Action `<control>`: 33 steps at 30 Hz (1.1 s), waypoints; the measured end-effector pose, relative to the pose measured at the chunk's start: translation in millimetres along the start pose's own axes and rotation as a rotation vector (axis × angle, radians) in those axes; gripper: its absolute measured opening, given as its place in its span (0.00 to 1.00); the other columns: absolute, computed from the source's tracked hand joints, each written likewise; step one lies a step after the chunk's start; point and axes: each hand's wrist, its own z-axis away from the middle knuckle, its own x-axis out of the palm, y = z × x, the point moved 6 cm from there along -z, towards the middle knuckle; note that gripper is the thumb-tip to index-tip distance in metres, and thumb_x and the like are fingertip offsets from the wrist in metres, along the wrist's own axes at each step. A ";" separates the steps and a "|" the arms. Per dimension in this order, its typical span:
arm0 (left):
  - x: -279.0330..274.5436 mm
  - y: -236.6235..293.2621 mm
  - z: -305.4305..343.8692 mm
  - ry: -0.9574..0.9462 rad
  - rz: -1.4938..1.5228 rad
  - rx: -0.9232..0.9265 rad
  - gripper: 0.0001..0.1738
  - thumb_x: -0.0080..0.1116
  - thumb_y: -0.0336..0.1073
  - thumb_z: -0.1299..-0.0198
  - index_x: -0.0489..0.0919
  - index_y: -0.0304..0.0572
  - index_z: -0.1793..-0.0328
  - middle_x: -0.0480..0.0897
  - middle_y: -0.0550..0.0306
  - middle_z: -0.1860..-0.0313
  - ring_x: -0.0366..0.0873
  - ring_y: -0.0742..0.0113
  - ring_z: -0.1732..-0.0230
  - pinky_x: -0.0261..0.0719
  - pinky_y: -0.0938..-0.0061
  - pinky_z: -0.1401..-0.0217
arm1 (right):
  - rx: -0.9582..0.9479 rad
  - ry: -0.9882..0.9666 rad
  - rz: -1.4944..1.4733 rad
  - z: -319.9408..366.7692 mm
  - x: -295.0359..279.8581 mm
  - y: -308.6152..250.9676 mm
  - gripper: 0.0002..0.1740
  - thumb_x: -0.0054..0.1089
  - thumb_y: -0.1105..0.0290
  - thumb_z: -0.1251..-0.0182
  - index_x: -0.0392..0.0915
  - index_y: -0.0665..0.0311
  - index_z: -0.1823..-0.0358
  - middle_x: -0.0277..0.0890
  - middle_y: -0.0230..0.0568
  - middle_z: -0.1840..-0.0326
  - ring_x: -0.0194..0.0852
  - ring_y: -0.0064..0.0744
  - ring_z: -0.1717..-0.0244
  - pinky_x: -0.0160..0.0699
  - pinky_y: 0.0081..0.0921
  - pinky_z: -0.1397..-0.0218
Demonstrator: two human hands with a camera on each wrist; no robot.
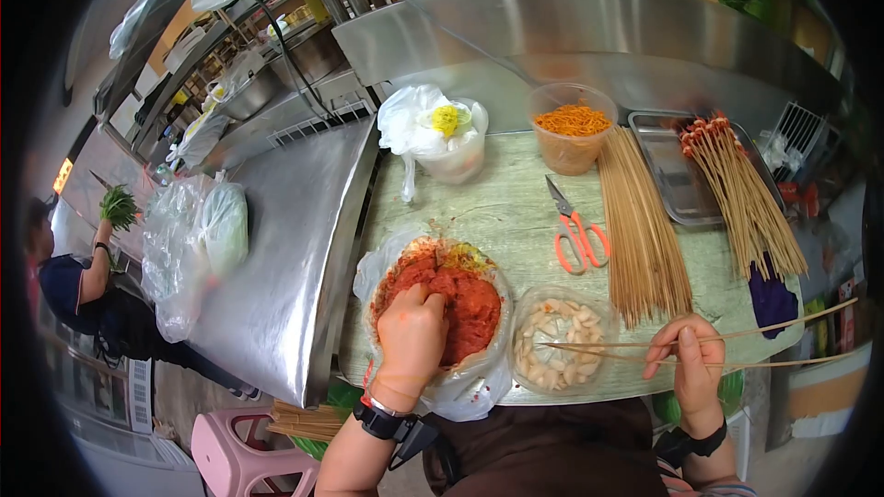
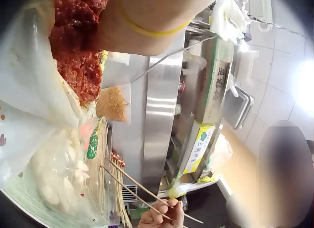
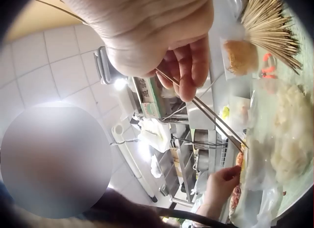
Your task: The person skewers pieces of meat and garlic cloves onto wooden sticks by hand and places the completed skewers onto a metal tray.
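My left hand point(image 1: 416, 313) is dug into a mound of red marinated meat point(image 1: 471, 313) in a bag-lined bowl, fingers curled into it and partly hidden. In the left wrist view the meat point(image 2: 78, 51) fills the top left. My right hand point(image 1: 680, 350) pinches two thin bamboo skewers point(image 1: 608, 346) whose tips reach over a tub of white pieces point(image 1: 557, 342). The right wrist view shows the same fingers point(image 3: 189, 83) round the skewers point(image 3: 208, 112), with my left hand point(image 3: 223, 181) far below.
A loose pile of bare skewers point(image 1: 642, 230), orange-handled scissors point(image 1: 578, 235) and a tub of orange shreds point(image 1: 571, 133) lie beyond. A metal tray point(image 1: 668, 175) carries loaded skewers. A steel counter point(image 1: 276, 248) lies left; a person point(image 1: 83, 290) stands beyond; a pink stool point(image 1: 235, 451) stands below.
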 end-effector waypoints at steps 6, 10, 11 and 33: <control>7.1 -0.8 -11.3 -0.052 -0.152 0.019 0.03 0.60 0.32 0.61 0.76 0.44 0.78 0.75 0.54 0.75 0.76 0.55 0.71 0.76 0.65 0.70 | -0.032 0.008 -0.006 5.0 -2.1 -3.5 0.18 0.40 0.63 0.27 0.71 0.71 0.68 0.73 0.44 0.74 0.73 0.29 0.79 0.74 0.21 0.73; 5.6 -31.5 -4.9 -0.255 0.146 -0.165 0.11 0.63 0.35 0.54 0.82 0.40 0.64 0.82 0.52 0.69 0.81 0.56 0.67 0.78 0.67 0.66 | -0.049 0.037 0.000 9.5 -8.8 -4.7 0.18 0.40 0.63 0.26 0.71 0.71 0.68 0.73 0.45 0.74 0.73 0.30 0.79 0.74 0.22 0.73; 3.3 -37.8 -1.6 -0.260 0.146 -0.164 0.11 0.63 0.35 0.54 0.82 0.40 0.64 0.82 0.52 0.69 0.81 0.56 0.67 0.78 0.67 0.66 | -0.053 0.043 -0.005 10.5 -10.8 -4.7 0.18 0.40 0.63 0.26 0.70 0.71 0.68 0.73 0.45 0.74 0.73 0.30 0.80 0.74 0.22 0.73; -2.4 -29.8 31.4 0.149 1.093 -0.371 0.06 0.58 0.24 0.41 0.80 0.37 0.58 0.80 0.57 0.53 0.78 0.74 0.61 0.77 0.83 0.59 | -0.080 0.016 0.099 0.3 -7.3 -20.1 0.17 0.40 0.62 0.25 0.72 0.70 0.61 0.71 0.39 0.68 0.75 0.27 0.72 0.75 0.21 0.66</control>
